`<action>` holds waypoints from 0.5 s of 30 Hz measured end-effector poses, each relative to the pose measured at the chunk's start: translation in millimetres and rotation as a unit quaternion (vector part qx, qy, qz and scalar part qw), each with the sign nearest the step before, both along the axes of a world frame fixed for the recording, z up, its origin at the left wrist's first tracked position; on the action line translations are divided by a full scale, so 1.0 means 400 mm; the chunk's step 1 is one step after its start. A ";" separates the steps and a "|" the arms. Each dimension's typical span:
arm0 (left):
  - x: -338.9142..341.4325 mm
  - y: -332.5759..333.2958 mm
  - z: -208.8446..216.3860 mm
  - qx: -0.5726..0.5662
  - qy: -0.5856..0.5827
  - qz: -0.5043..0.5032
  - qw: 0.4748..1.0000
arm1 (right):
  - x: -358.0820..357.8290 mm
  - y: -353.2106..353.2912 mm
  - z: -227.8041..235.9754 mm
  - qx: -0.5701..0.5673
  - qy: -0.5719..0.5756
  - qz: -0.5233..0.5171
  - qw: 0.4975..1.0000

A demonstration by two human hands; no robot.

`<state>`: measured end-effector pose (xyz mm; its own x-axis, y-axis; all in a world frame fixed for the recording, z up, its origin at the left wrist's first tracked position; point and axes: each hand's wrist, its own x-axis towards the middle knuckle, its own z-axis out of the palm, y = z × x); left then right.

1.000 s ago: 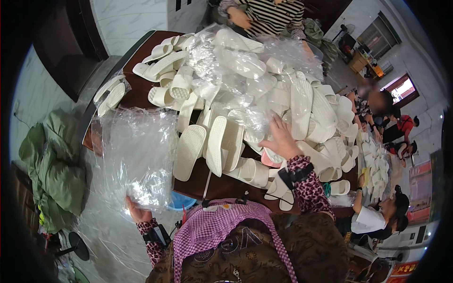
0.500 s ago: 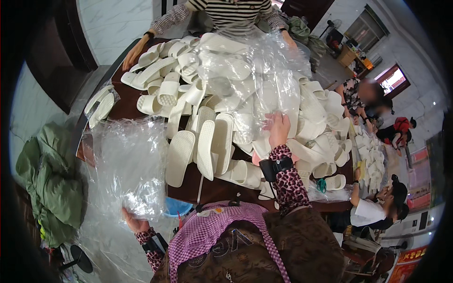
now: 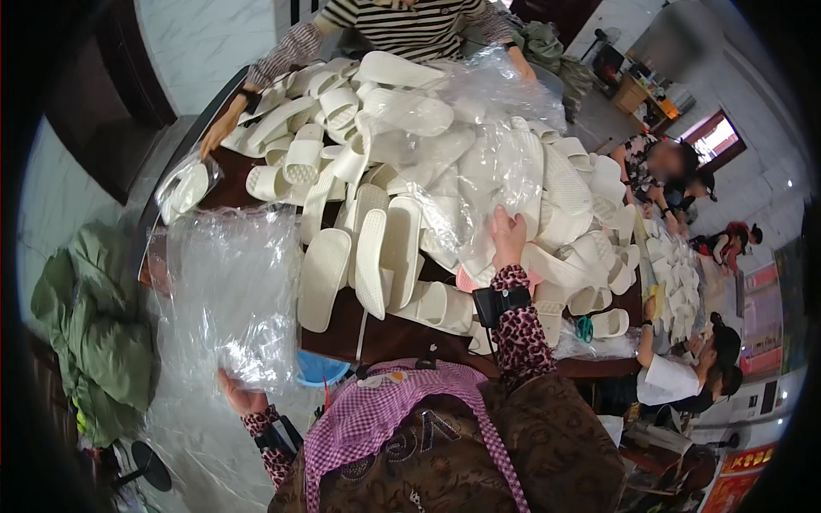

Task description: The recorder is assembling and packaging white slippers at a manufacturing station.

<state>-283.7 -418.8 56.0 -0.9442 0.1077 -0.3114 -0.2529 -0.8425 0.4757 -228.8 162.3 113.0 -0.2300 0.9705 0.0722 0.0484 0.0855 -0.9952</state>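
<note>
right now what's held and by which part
Left hand: plastic sheeting, seemingly by its near edge. Right hand: at crinkled film over slippers, grip unclear.

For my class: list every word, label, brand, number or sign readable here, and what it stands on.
Brown top: sparkly letters beside the checked apron; not copied out.
Red sign, lower right: yellowish characters, too small and slanted to read.
Pinkish wall panels, far right: too blurred to tell any text.
White slippers and clear bags: no readable text.
</note>
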 end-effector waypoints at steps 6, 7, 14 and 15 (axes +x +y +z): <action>-0.023 0.073 0.012 0.002 -0.035 0.028 0.999 | 0.066 0.231 -0.099 -0.011 0.020 0.156 0.988; 0.021 0.020 0.020 0.011 -0.028 0.053 0.998 | -0.029 0.038 0.005 -0.204 0.084 0.136 0.966; 0.017 0.054 0.019 0.025 -0.016 0.049 0.998 | -0.055 0.012 0.168 -0.139 0.185 0.128 0.964; 0.019 0.056 0.021 0.026 -0.017 0.057 0.998 | -0.068 -0.039 0.246 -0.139 0.183 0.135 0.964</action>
